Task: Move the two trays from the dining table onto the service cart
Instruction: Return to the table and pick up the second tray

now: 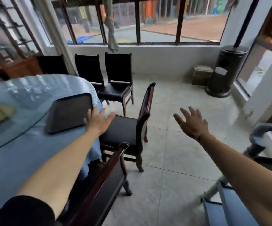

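Chair backs stood nearest, one dark wooden chair pressed against the table's edge under the left forearm, a second chair just beyond with its seat below the reaching hand. At lower right, the grey tubular frame of what was probably the service cart showed only in part.

The left hand had fingers spread and flat, tips touching the near right corner of a dark tray, nothing gripped yet. The tray lay near the edge of the blue-clothed dining table, beside the glass turntable. Only this one tray was visible; the second was out of sight. The right hand hung open over bare floor, fingers splayed, holding nothing.

Risks, as judged: a one-handed lift by the corner could tip the tray; the slack cloth could drag with it; the two chairs crowd the path toward the cart.

No brand, label or legible writing anywhere in view; the frame was motion-blurred.
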A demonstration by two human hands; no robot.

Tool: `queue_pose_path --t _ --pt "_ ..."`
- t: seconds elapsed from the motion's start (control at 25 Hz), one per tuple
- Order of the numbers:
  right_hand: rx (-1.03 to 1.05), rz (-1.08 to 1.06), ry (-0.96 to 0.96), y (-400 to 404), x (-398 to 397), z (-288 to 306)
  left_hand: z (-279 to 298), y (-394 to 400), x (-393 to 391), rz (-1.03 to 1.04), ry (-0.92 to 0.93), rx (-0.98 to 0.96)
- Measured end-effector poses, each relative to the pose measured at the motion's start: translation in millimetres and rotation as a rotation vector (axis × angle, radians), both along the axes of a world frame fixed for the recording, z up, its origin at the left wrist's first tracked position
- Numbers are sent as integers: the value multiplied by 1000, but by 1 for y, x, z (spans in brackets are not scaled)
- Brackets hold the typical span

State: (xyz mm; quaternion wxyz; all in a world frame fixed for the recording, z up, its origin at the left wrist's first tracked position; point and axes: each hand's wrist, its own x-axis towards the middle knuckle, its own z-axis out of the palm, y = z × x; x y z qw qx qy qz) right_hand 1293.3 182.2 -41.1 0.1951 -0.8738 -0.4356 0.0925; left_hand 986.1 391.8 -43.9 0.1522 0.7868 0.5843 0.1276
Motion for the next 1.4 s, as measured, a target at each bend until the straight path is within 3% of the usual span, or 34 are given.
queue_pose_path --t 0.32,0.6,1.08,1.4 --pt "20 277 -24 135 -152 4 -1 42 -215 326 -21 -31" --pt "-4 401 -32 211 -248 0 -12 68 -325 455 -53 -66" --pt "-44 498 12 371 -270 -33 -39 166 -352 539 -130 -147" --pt "-74 513 202 523 -245 -97 -89 295 -315 552 -76 -211"
